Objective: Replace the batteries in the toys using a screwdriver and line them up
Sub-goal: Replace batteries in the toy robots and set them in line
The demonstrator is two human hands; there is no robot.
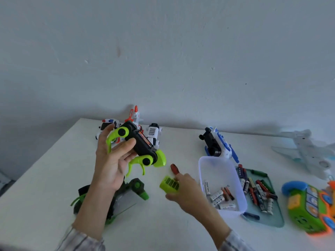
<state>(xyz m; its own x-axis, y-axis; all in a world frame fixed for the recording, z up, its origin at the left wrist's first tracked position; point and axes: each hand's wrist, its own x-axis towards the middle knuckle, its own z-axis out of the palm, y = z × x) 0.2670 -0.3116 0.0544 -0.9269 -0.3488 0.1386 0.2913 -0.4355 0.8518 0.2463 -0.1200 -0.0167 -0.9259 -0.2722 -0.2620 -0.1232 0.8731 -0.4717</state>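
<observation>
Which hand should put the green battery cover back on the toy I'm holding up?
Probably the right hand: it already pinches the green cover, while the left hand grips the black and green toy.

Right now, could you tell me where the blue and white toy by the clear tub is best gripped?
Grip the blue and white toy across its narrow body, from above. It lies with its black underside up and free of the clear tub. The thin blue wings look a poorer hold.
</observation>
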